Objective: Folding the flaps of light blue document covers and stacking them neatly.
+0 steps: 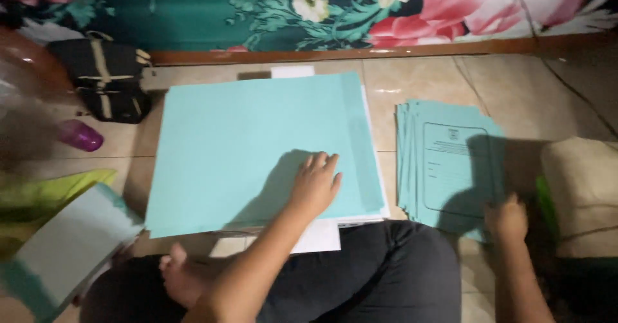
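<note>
A person sits cross-legged on a tiled floor [425, 81], the left hand [315, 184] pressed flat, fingers spread and gripping nothing, on a large pale-teal sheet [257, 142] that lies open in front of the knees. White paper [318, 236] pokes out from under the sheet's near and right edges; how much lies beneath cannot be seen. The right hand [507, 217] rests on the near right corner of a stack of teal folders [444, 162] printed with a framed form, just beside the big sheet; shadow covers the hand and it is unclear whether the fingers pinch a folder or only touch the pile. To the right, a beige bundle [582, 188] is cut off by the frame. At lower left a blurred teal-edged booklet [67, 249] sits above a yellow-green cloth [45, 194], both indistinct. A purple cap-like object [82, 135] and a black bag with tan straps [103, 81] lie at the far left, near a floral-patterned wall covering [360, 4]. A bare foot [183, 278] shows below the sheet.
</note>
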